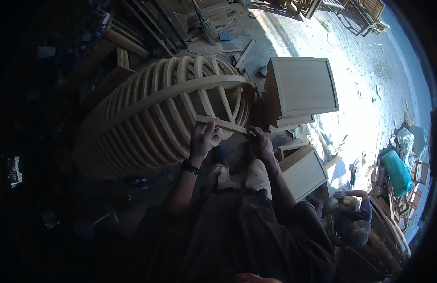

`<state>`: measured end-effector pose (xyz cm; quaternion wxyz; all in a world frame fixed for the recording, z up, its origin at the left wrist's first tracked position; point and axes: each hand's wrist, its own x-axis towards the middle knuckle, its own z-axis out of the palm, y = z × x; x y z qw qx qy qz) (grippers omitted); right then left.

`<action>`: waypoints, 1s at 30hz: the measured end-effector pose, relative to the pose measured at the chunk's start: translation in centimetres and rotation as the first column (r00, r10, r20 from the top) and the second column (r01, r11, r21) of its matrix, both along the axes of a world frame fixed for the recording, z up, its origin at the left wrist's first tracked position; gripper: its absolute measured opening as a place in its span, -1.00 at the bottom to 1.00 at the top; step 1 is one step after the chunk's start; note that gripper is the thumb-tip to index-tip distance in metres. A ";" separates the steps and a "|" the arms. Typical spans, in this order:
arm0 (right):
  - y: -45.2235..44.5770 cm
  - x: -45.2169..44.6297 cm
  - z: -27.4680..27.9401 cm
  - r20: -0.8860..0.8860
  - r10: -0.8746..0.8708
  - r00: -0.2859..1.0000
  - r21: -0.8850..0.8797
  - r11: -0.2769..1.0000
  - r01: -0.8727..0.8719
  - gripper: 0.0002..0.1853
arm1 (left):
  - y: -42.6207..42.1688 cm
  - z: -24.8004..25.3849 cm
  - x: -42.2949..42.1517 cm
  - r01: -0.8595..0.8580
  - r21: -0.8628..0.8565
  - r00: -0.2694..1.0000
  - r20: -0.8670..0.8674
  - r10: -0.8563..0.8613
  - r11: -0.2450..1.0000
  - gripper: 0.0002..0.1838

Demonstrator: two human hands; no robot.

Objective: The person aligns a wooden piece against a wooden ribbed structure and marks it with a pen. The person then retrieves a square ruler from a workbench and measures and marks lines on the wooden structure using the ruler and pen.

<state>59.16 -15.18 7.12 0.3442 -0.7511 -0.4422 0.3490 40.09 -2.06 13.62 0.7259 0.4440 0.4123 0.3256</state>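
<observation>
A pale wooden strip (231, 126) spans the space between my hands, close to the near right end of a large ribbed wooden frame (157, 101). My left hand (204, 137) holds the strip near its left end, its fingers closed on it, with a dark band on the wrist. At the strip's right end, my right hand (259, 141) has its fingers wrapped round the wood. The frame is rounded, with many curved slats and a wide curved band along its length. Whether the strip touches the frame, I cannot tell.
Wooden cabinets (303, 86) stand right of the frame, with another box (303, 173) nearer me. A co-worker (357, 221) in a cap is low at the right. A broom (206, 28), wood scraps and a blue object (225, 36) lie beyond the frame.
</observation>
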 end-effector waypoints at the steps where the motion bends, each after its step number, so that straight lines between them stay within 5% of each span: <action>1: 0.6 0.7 -1.6 -0.010 -0.036 0.999 -0.005 0.999 0.036 -0.65 | 0.8 -1.1 0.4 -0.023 0.023 0.999 -0.035 0.024 0.999 -0.61; 7: 3.8 3.8 -14.5 -0.091 -0.226 0.970 0.241 0.940 0.242 -0.67 | 6.6 -7.7 3.4 0.197 0.246 0.977 -0.125 -0.171 0.949 -0.57; 10: 5.4 5.5 -21.9 -0.258 -0.322 0.911 0.079 0.933 0.352 -0.63 | 9.4 -11.7 3.4 0.355 0.294 0.924 -0.258 -0.283 0.888 -0.64; 12: 6.7 6.0 -28.7 -0.314 -0.324 0.892 0.248 0.879 0.407 -0.63 | 11.3 -10.8 4.2 0.716 0.432 0.668 -0.652 -0.359 0.548 -0.73; 15: 8.8 6.6 -39.5 -0.384 -0.393 0.835 0.364 0.767 0.528 -0.61 | 12.8 -11.4 4.9 0.781 0.509 0.615 -0.727 -0.305 0.361 -0.73; 17: 10.0 7.1 -40.8 -0.368 -0.377 0.850 0.395 0.764 0.510 -0.58 | 13.3 -12.0 4.7 0.901 0.433 0.433 -0.898 -0.079 0.027 -0.65; 22: 11.3 5.3 -42.9 -0.360 -0.431 0.828 0.513 0.650 0.561 -0.59 | 13.3 -14.0 4.3 0.951 0.305 0.304 -0.952 -0.023 -0.049 -0.59; 26: 11.3 4.1 -46.0 -0.491 -0.481 0.726 0.414 0.605 0.680 -0.58 | 13.7 -16.0 5.0 0.958 0.267 0.275 -0.958 0.080 -0.101 -0.53; 30: 12.5 5.2 -47.0 -0.528 -0.439 0.727 0.441 0.590 0.677 -0.56 | 12.7 -17.3 4.8 0.949 0.315 0.310 -0.936 0.168 0.002 -0.55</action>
